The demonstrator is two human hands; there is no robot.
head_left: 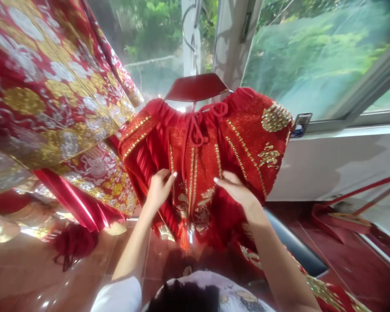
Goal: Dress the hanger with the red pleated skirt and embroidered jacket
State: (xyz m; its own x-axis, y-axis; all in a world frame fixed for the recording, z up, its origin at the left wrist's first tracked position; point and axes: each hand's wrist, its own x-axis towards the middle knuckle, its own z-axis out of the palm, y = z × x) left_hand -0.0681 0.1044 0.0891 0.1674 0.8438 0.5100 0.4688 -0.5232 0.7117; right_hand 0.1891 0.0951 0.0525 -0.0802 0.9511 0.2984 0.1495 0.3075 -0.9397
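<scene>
A red pleated skirt [240, 143] with gold embroidery hangs from a dark red hanger [196, 86] in front of the window. Its drawstring waist is tied in a bow at the top centre. My left hand [160, 188] reaches up and pinches the fabric at the skirt's front panel, left of the centre seam. My right hand [235, 186] grips the fabric just right of that seam, fingers curled into the cloth. A red tassel [184, 238] dangles below the panel between my forearms.
A large red and gold brocade garment [52, 99] hangs at the left, close to the skirt. A window [312, 56] with greenery outside fills the back, with a small phone-like object [300, 123] on its sill. Red floor tiles and red sticks [360, 190] lie at the right.
</scene>
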